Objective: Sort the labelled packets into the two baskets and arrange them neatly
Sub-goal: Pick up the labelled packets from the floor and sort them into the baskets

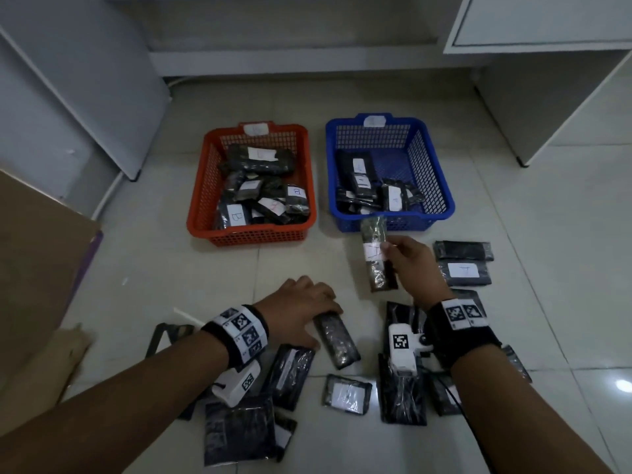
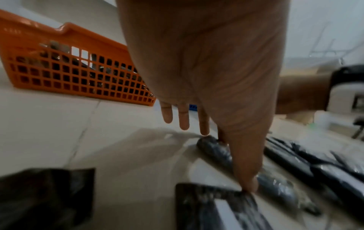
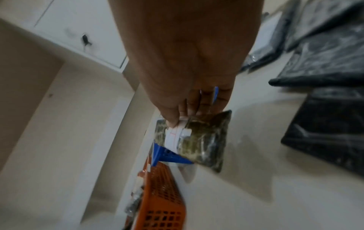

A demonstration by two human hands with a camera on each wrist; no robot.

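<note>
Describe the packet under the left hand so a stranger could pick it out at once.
Start at the orange basket on the tiled floor and come toward the camera to the left hand. The long dark packet under its fingertips lies at a slant, no white label showing, unlike its labelled neighbours.

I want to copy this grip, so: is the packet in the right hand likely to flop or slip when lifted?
Probably fairly stiff: the packet, pinched near its middle by the right hand, stays straight at both ends. The glossy wrap suggests it could slide. The fingers sit on the paper label, which probably offers better grip.
</note>
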